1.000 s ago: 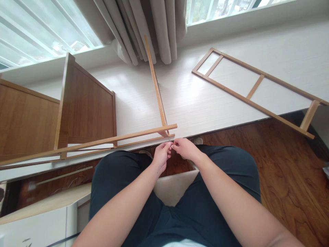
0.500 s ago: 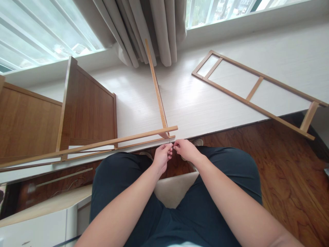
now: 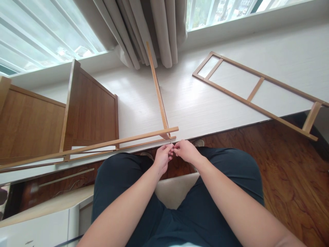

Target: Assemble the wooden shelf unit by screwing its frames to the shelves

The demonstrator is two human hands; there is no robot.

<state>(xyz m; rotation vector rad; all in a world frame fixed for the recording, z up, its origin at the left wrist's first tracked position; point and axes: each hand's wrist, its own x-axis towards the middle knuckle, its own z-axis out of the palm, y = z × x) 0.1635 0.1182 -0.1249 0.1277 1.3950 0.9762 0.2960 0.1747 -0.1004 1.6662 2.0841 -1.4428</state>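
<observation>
A white, pale-grained ledge (image 3: 138, 99) stretches beneath the windows, above a glossy brown wood floor (image 3: 290, 164). At the left stand two framed wooden panels (image 3: 94, 106), and a grey-beige curtain (image 3: 163, 31) hangs in folds at the back. To the right, a ladder-like wooden frame (image 3: 255, 89) lies flat, its near end jutting past the ledge's edge. A long wooden rail (image 3: 120, 140) runs along the front edge, passing before the panels; near its right end a slender wooden crosspiece (image 3: 157, 85) meets it and extends back toward the curtain. Between the person's knees, the left hand (image 3: 162, 157) pinches a thin rod (image 3: 171, 141), which sits just below that joint. The right hand (image 3: 185, 151) has its fingertips drawn together just beside it; whether they grasp the rod too, I cannot tell.
</observation>
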